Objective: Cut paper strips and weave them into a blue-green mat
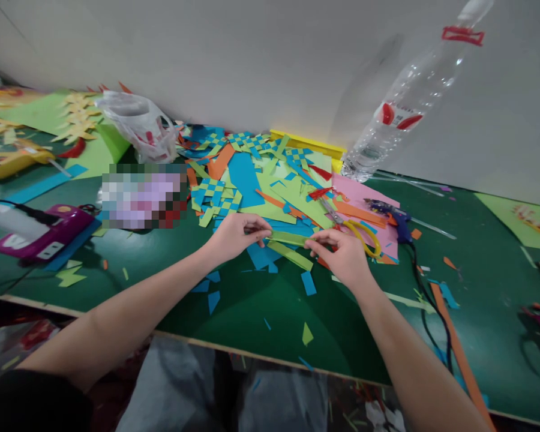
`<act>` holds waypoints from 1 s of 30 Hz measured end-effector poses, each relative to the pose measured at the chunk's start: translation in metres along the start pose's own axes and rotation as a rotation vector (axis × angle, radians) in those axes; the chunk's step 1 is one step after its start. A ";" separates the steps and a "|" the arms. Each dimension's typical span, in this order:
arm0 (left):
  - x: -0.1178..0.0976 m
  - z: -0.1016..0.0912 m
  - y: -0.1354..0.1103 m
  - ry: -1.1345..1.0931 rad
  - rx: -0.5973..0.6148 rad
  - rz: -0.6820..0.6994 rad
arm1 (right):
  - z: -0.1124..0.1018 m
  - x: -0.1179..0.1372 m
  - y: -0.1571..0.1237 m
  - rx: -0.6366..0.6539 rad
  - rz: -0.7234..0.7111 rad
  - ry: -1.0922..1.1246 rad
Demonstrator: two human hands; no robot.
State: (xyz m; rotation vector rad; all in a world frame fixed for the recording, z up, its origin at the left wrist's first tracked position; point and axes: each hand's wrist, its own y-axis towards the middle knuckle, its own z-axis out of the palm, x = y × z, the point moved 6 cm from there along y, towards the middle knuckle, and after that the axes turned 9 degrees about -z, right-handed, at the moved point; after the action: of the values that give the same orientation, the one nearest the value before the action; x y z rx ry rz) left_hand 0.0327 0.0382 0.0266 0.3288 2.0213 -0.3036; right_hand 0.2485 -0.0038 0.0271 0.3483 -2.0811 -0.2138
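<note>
Head view: from here I see the green paper strip point(290, 238) spanning the left hand point(237, 238) and right hand point(342, 255), each grip pinched on one end, long axis running side to side over the surface point(351, 342), neither hand nearer.

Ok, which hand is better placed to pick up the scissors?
Right, I'd judge: the scissors lie close to the right hand, farther from the left hand. Both hold the green strip, so the right must release first.
</note>
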 end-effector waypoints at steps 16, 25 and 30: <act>-0.003 0.001 -0.002 0.319 -0.085 0.158 | 0.001 0.012 -0.002 0.058 -0.115 -0.136; -0.005 -0.001 -0.003 0.482 -0.145 0.187 | 0.010 0.020 -0.004 0.250 -0.229 -0.269; -0.006 -0.001 -0.003 0.683 -0.188 0.286 | 0.016 0.024 -0.007 0.352 -0.296 -0.316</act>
State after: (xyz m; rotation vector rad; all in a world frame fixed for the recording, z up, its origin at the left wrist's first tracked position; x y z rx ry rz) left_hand 0.0338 0.0349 0.0326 0.6599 2.5986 0.2115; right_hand 0.2248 -0.0182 0.0364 0.8872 -2.3744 -0.0782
